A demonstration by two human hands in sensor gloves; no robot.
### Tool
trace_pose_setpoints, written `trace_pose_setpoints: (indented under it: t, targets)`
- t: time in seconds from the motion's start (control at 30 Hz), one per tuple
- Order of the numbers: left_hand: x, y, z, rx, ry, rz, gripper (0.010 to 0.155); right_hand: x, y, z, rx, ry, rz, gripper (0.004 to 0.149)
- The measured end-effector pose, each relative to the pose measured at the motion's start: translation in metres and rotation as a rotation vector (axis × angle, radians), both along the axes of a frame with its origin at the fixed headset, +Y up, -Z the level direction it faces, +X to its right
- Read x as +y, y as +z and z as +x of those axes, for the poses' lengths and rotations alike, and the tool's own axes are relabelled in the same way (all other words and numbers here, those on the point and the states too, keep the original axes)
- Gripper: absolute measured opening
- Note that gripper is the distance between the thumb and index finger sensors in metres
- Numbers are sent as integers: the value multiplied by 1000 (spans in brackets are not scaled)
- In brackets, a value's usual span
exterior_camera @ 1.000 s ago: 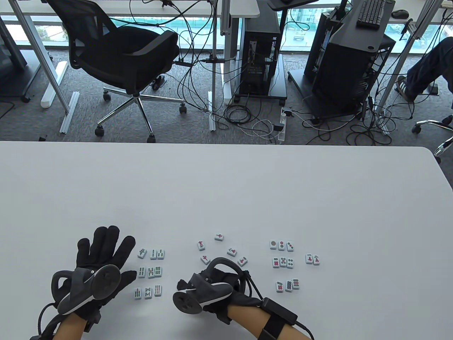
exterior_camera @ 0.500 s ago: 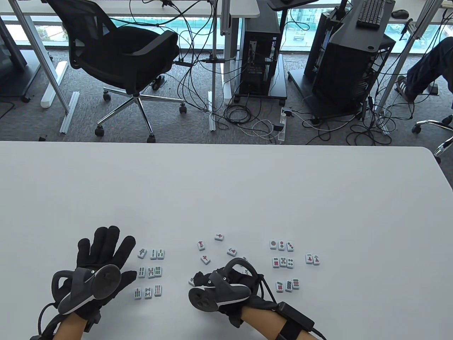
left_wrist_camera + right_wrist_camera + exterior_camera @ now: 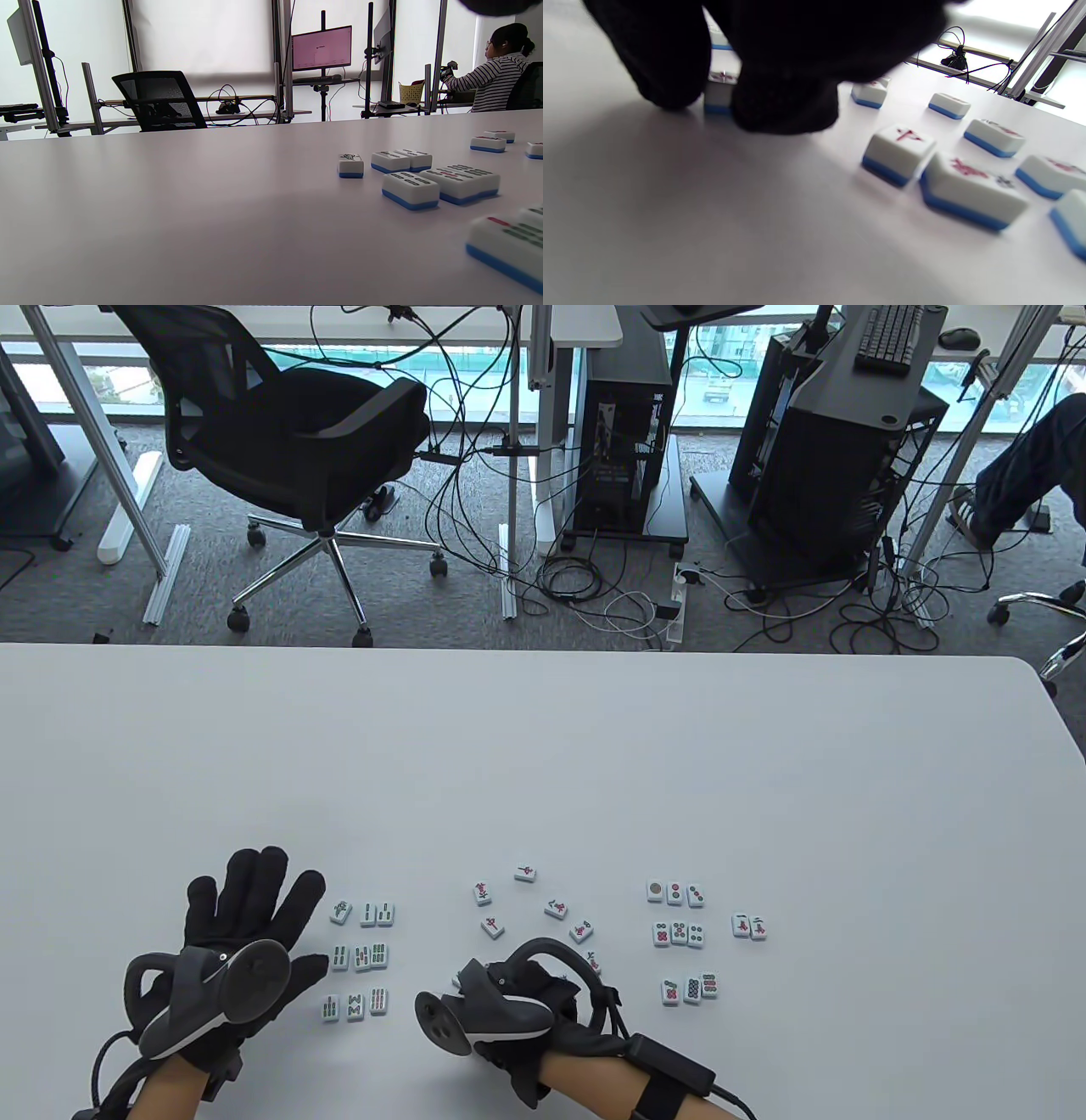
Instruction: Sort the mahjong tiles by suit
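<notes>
Fingertips (image 3: 785,106) pinch a tile (image 3: 720,91), hidden under the tracker (image 3: 484,1014) from above.

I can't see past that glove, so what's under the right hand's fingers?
In the right wrist view, the right hand pinches one red-marked tile standing on the table. The glove hides most of it, so its full marking cannot be read.

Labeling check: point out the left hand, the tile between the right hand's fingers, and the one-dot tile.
left hand (image 3: 242,903), table view, on the glove's palm-back above the tracker.
pinched tile (image 3: 720,91), right wrist view, on its white side between the fingertips.
one-dot tile (image 3: 655,889), table view, on its face.
</notes>
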State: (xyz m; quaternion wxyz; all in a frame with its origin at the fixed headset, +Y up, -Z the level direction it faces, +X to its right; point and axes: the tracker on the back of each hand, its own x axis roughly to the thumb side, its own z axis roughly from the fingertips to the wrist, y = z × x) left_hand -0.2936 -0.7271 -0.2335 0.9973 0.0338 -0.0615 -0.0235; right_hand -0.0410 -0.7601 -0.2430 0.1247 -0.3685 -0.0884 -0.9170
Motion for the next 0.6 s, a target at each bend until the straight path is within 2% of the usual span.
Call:
trace_pose_setpoints:
  t: [0.1, 0.27, 0.43, 0.6]
  targets:
    - [0, 0, 0, 0, 0, -4, 84, 0, -1, 5, -9, -24, -24, 60]
    - [0, 0, 0, 1, 3, -6, 84, 1, -5, 10, -18, -35, -30, 70]
    - [0, 0, -2, 5, 10, -11, 84, -2, -6, 8, -17, -31, -86, 62]
    - [0, 0, -1, -1, 1, -12, 84, -1, -5, 12, 35, -103, -45, 58]
